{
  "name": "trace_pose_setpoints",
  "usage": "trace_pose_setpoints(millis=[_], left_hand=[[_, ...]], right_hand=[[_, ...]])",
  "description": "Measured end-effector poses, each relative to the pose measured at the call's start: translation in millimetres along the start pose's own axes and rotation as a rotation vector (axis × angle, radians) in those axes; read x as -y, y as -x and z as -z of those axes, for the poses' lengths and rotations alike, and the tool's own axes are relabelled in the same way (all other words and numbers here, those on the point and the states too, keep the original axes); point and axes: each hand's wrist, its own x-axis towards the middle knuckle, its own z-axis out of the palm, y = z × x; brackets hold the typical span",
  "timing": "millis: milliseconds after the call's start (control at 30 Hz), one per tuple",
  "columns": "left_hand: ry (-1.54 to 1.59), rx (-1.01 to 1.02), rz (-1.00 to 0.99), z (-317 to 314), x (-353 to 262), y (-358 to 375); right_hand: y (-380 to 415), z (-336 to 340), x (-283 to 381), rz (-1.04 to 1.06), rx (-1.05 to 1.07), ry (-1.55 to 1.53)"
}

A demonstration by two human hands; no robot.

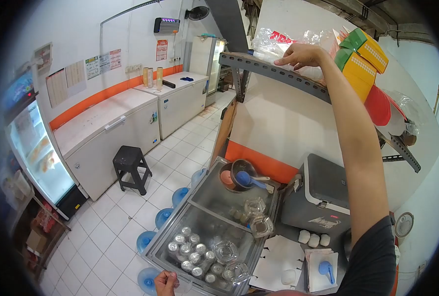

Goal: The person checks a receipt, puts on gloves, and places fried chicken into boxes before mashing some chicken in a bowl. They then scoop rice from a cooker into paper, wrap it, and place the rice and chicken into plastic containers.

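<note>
My right hand [300,56] is raised to the metal shelf [278,73], its fingers stretched over the front edge and touching the clear plastic packaging [273,45] there. At the bottom of the view, my left hand [165,283] is closed in a pinch on a clear, see-through plastic piece [183,285], whose shape is partly cut off by the frame. Beside that hand lies a glass-topped chest freezer [204,224], bearing several silver-topped cans [194,256] and upturned clear plastic containers [226,251].
Yellow-green boxes [360,69] stand on the shelf, right of my forearm. Below are a grey cooler box [318,195], a blue scoop [326,270] and a bowl with a blue ladle [244,177]. Blue water jugs [163,217] line the freezer. A black stool [131,167] stands on the tiles.
</note>
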Motion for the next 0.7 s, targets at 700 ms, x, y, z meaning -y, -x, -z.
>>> trace_pose_setpoints(millis=[700], left_hand=[[0.136,0.089,-0.074,-13.7,32.1,0.5]], right_hand=[[99.3,-48.1,42.2,0.45,-0.643,-0.446]])
